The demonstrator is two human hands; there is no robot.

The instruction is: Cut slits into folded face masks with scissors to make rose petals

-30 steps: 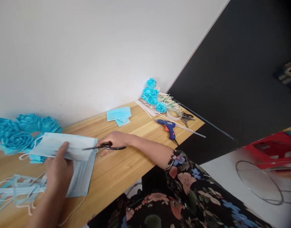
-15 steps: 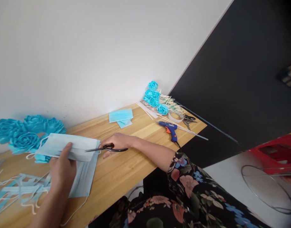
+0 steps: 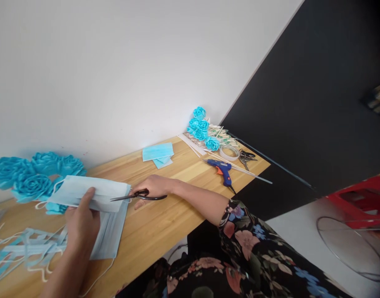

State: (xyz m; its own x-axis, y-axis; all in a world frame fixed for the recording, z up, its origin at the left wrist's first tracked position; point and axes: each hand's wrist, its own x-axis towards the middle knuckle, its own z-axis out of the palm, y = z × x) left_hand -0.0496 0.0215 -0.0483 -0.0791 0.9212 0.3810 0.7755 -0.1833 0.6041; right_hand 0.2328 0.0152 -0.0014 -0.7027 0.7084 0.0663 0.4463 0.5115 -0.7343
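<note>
My left hand (image 3: pixel 82 225) grips a light blue face mask (image 3: pixel 90 193) by its lower edge and holds it just above the wooden table (image 3: pixel 165 215). A second mask (image 3: pixel 111 234) lies flat under it. My right hand (image 3: pixel 152 186) is closed round the handles of black scissors (image 3: pixel 137 196). The scissor blades point left into the right edge of the held mask.
Blue fabric roses (image 3: pixel 34 174) sit at the far left by the wall, with cut strips and ear loops (image 3: pixel 22 250) in front of them. Folded blue pieces (image 3: pixel 158 152), more roses (image 3: pixel 199 126), sticks, a tape roll (image 3: pixel 229 152), a blue glue gun (image 3: pixel 222 169) and a red stool (image 3: pixel 360 198) lie right.
The hands, mask and scissors keep nearly the same pose. The view has drifted slightly, so everything sits a little lower and further right in the picture.
</note>
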